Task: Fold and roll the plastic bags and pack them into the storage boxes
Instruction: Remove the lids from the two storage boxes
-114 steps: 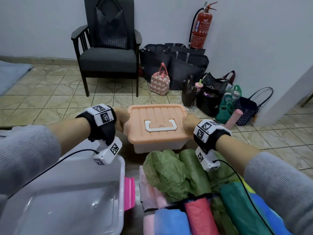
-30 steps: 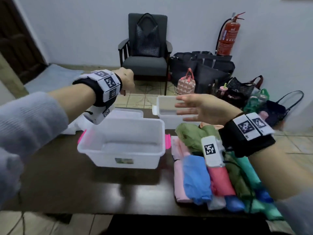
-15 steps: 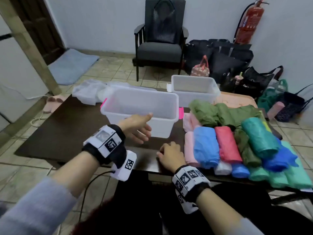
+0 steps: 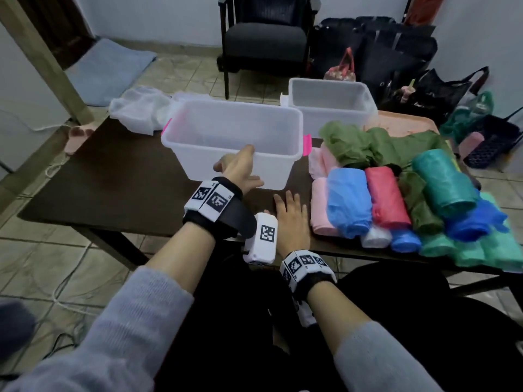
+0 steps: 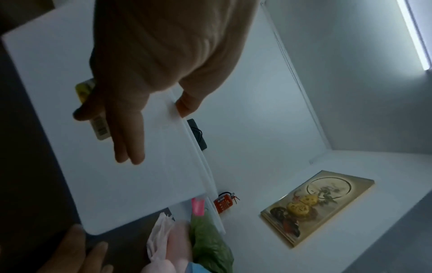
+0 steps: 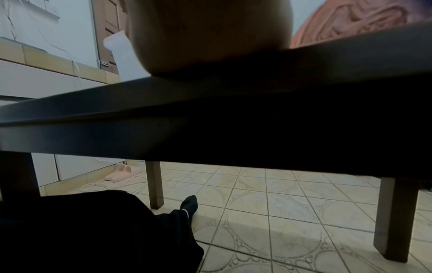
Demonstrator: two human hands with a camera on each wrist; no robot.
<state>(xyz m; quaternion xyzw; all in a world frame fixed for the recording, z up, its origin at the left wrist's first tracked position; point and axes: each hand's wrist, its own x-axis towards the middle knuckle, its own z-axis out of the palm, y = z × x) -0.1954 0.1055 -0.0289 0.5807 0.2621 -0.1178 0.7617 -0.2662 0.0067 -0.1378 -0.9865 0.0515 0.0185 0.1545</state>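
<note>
A clear storage box [image 4: 198, 159] with pink latches stands in the middle of the dark table [image 4: 113, 188]. My left hand [image 4: 253, 168] holds its near wall, thumb over the rim and fingers along the outside; the left wrist view shows the same hold on the box wall [image 5: 151, 194]. My right hand [image 4: 291, 210] lies flat on the table, fingers straight, just left of the rolled bags: pink [image 4: 319, 219], blue [image 4: 349, 202], red [image 4: 386, 199], teal [image 4: 441, 179]. A second clear box [image 4: 325, 120] stands behind, without a lid. In the right wrist view only the heel of my right hand [image 6: 210, 37] shows.
Crumpled green bags [image 4: 368, 145] lie behind the rolls, with an orange lid [image 4: 402, 123] beyond them. White plastic [image 4: 138, 111] sits at the table's far left corner. A black armchair [image 4: 266, 41] and several dark bags stand on the floor past the table.
My left hand has moved forward from just in front of the near box and taken hold of its front wall. My right hand's fingers have flattened on the table.
</note>
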